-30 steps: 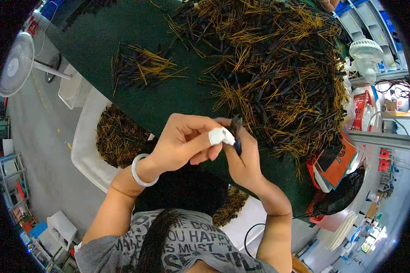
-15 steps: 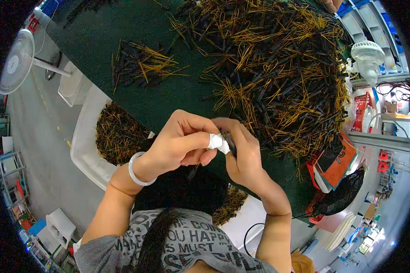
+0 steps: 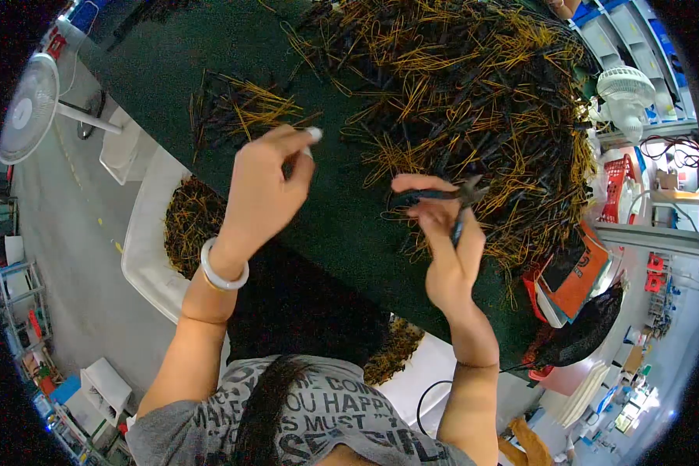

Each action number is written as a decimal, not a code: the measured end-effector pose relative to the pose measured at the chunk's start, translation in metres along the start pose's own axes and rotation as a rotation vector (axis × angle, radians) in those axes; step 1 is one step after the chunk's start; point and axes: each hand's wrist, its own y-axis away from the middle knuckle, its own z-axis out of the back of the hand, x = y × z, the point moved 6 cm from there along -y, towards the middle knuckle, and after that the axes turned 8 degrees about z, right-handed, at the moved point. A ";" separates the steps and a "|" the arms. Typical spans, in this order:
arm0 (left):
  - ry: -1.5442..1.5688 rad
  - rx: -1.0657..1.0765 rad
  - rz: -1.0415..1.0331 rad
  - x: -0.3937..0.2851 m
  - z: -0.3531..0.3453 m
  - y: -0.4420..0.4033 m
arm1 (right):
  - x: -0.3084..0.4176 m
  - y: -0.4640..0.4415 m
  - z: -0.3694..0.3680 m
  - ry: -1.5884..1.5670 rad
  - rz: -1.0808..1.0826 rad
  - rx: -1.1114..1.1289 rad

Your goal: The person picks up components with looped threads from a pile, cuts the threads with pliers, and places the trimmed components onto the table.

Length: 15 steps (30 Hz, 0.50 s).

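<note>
My left hand (image 3: 268, 186) is over the green table surface (image 3: 326, 225), beside the small pile of dark pieces with yellow wires (image 3: 248, 109). Its fingers are curled and pinched, with white wrapping at the fingertips; whatever may be between them is too small to make out. In my right hand (image 3: 452, 248) is a pair of wire cutters (image 3: 467, 191). Their metal jaws point to the far right, and the dark handles lie across my fingers. Close past the cutters spreads the large heap of dark pieces with yellow wires (image 3: 474, 101).
A white bin (image 3: 149, 260) with more wired pieces stands below the table's left edge. On the right are an orange-covered book or box (image 3: 579, 276), black netting (image 3: 590, 330) and a small white fan (image 3: 626, 97). A larger fan (image 3: 27, 109) stands at far left.
My hands were together in front of me and have moved apart. The left went up and left toward the small pile; the right moved right, bringing the cutters into plain view.
</note>
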 end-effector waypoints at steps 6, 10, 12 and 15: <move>-0.096 0.059 -0.191 0.007 -0.048 -0.017 | 0.008 -0.004 0.015 0.017 0.027 -0.126; -0.009 0.212 -0.309 -0.020 -0.082 -0.019 | 0.011 -0.006 0.017 0.029 0.021 -0.134; 0.045 0.269 -0.311 -0.016 -0.092 -0.021 | 0.012 -0.005 0.016 0.021 0.036 -0.119; 0.157 0.292 -0.271 -0.017 -0.087 -0.020 | 0.012 -0.006 0.016 -0.062 0.045 -0.114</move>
